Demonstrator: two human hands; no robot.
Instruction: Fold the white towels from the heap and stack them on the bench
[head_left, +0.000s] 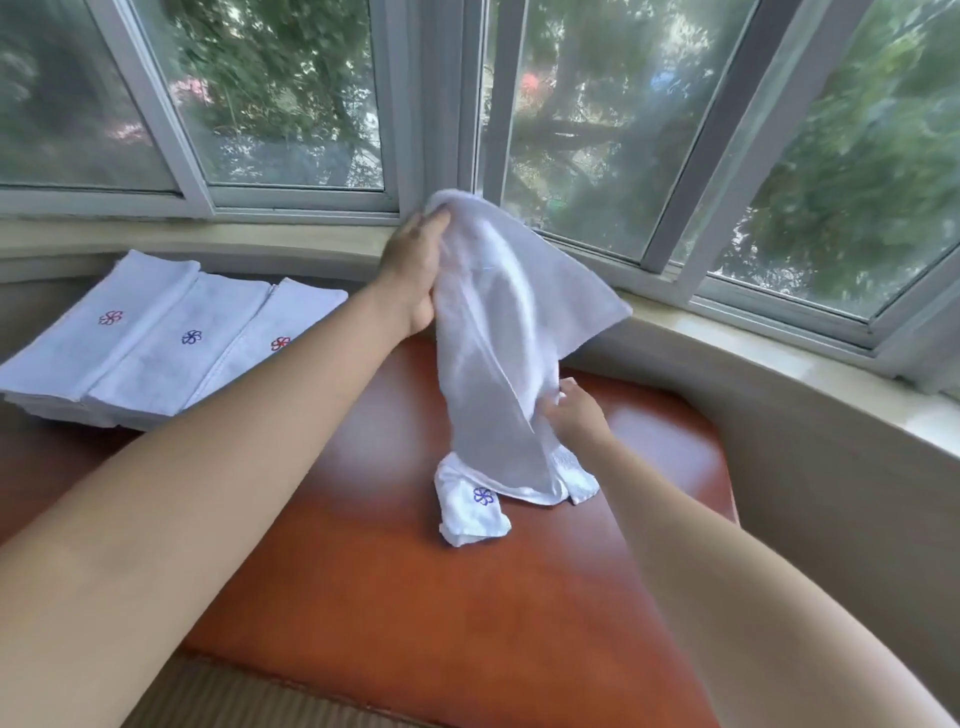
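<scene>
Nearest us, the towel's (498, 364) lower end rests crumpled on the red-brown table (363, 597), its purple flower mark facing up. Just above, our right hand (574, 415) pinches a side edge partway up the cloth. Higher and farther, our left hand (413, 270) grips the top, fingers curled round the bunched corner, so the towel hangs twisted. We judge the step is finding corners: we should slide the right grip along the edge to a corner, then spread the cloth flat. Beyond, at the left, folded towels (145, 343) lie overlapped below the window (571, 130).
</scene>
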